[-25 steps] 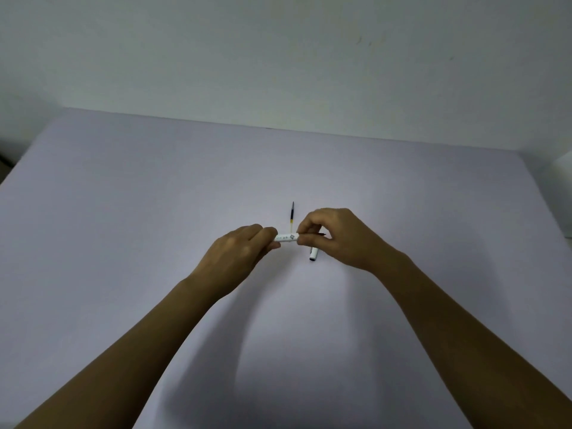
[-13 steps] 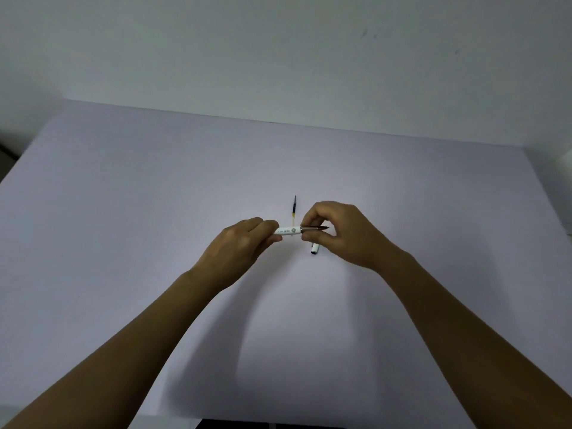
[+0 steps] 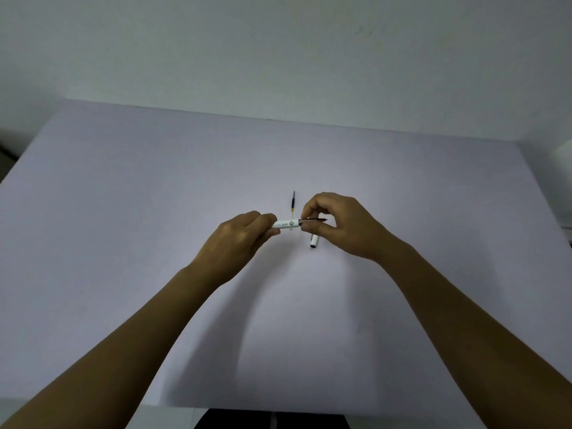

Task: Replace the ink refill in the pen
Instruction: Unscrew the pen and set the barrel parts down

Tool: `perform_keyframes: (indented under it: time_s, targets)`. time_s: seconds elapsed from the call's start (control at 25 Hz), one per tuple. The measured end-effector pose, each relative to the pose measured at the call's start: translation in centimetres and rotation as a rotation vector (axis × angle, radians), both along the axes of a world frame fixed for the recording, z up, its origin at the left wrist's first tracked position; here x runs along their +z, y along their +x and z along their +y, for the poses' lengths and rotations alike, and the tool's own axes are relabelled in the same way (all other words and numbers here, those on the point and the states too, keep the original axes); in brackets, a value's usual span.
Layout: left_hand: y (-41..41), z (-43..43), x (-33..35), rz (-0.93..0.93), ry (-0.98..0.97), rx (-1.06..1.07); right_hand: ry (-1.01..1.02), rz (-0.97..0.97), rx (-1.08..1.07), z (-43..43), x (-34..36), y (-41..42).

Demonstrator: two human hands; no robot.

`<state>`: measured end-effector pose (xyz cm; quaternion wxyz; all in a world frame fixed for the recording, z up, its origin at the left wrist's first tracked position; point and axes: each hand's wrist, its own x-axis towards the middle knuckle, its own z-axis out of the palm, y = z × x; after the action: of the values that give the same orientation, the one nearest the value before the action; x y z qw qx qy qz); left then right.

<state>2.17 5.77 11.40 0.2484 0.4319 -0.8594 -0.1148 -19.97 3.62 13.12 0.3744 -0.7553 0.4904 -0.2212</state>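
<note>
The white pen barrel (image 3: pixel 286 224) is held level above the middle of the surface (image 3: pixel 123 212), printed markings facing up. Its left end is wrapped inside the left hand (image 3: pixel 240 236), whose fingers are curled closed around it. At the barrel's right end sits a narrow metallic collar, and from there a thin dark part (image 3: pixel 315 220), the pen's tip end or the refill, runs on to the right; which of the two it is cannot be told. The right hand (image 3: pixel 337 226) pinches that dark part between thumb and forefinger, right against the collar, with the other fingers bent above.

Below the right hand, a short white cap-like piece with a dark end (image 3: pixel 314 242) lies on the surface, its upper part hidden by the fingers. Beyond the barrel, a slim spare ink refill (image 3: pixel 292 203) lies on the surface pointing away from the person, dark at the far end with a yellowish band nearer; its near end passes behind the barrel.

The surface is pale lilac and meets a plain light wall (image 3: pixel 278 57) at its far edge.
</note>
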Motion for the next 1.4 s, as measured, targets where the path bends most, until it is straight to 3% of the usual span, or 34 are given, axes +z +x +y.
perform_keyframes:
  time_s: [0.24, 0.48, 0.64, 0.8, 0.88, 1.12, 1.32, 1.4]
  targets:
    - [-0.4, -0.1, 0.2, 0.003, -0.012, 0.003, 0.076, 0.000, -0.086, 0.4, -0.2, -0.2]
    - [-0.4, 0.1, 0.1, 0.031, 0.001, 0.021, -0.130, -0.046, -0.006, 0.5, 0.2, -0.1]
    - [-0.4, -0.1, 0.1, 0.034, -0.013, 0.040, 0.016, -0.069, -0.096, 0.5, 0.3, 0.0]
    - [-0.5, -0.4, 0.0, 0.059, 0.003, 0.046, -0.097, -0.140, -0.068, 0.2, 0.3, 0.0]
    - [-0.5, -0.5, 0.0, 0.066, 0.002, 0.049, -0.068, -0.196, -0.073, 0.2, 0.4, -0.1]
    - [-0.6, -1.1, -0.1, 0.062, -0.002, 0.047, 0.035, -0.083, -0.158, -0.5, 0.5, 0.0]
    - [-0.5, -1.2, -0.1, 0.074, 0.002, 0.054, 0.050, -0.243, -0.070, -0.6, 0.8, -0.2]
    - [-0.5, -1.3, 0.0, 0.072, 0.001, 0.047, 0.062, -0.211, -0.089, -0.5, 0.7, -0.2]
